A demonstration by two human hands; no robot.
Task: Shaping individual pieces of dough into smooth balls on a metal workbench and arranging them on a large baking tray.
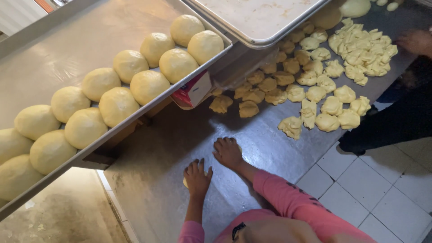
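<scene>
My left hand [196,177] lies palm down on the steel table [162,148], cupped over a small piece of yellow dough [185,182] that shows only as a sliver at its edge. My right hand [228,152] is pressed palm down just beyond it, fingers together, and covers another dough piece almost completely. Both arms wear pink sleeves. Rough-cut dough pieces [310,92] lie scattered on the table further right. A long metal tray [54,58] at the left carries two rows of smooth round dough balls [146,85].
A second metal tray [258,20] with no dough on it overlaps the table at the top. A red and white carton [194,90] sits under the long tray's edge. Another person's hand [416,41] and dark clothing [400,119] are at the right, above white floor tiles [373,189].
</scene>
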